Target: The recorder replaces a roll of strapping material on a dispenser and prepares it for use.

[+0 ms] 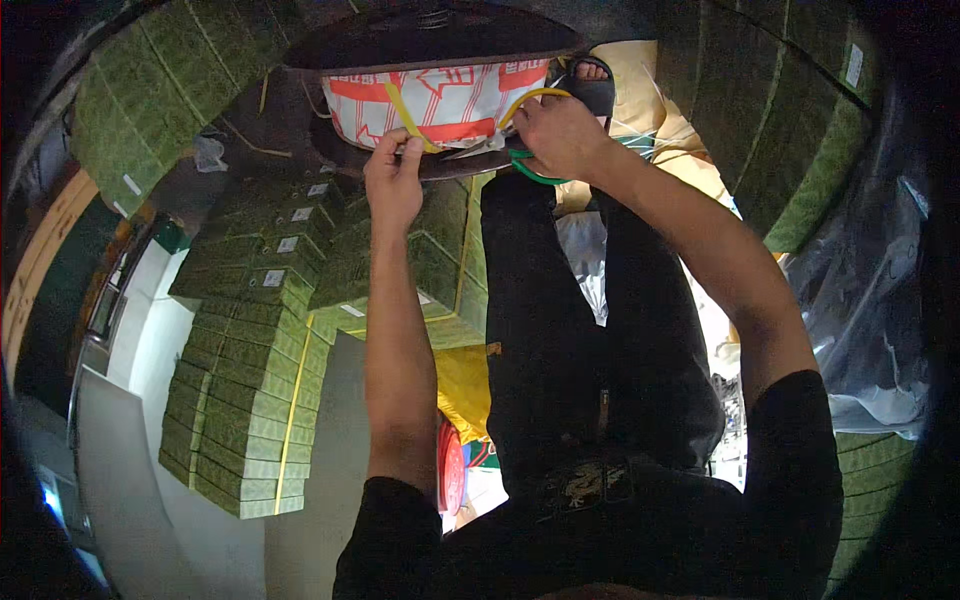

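On the left, a tall pile of green blocks [220, 420] stands with a yellow band [294, 410] round it, which seems to keep the blocks together. Next comes the left hand [395, 175]. Its thumb and finger pinch a thin yellow strip [400, 105], maybe so it cannot flop about. The strip passes in front of a red and white bundle [460, 100], in the middle at the top. A dark round plate [400, 40] shows above the bundle. To the right, the right hand [565, 138] grips scissors [478, 149] by their yellow and green handles [538, 93], so the blades point left, near the strip and the left hand. Far right, crinkly clear plastic [870, 320] sits beside more green blocks [865, 495]
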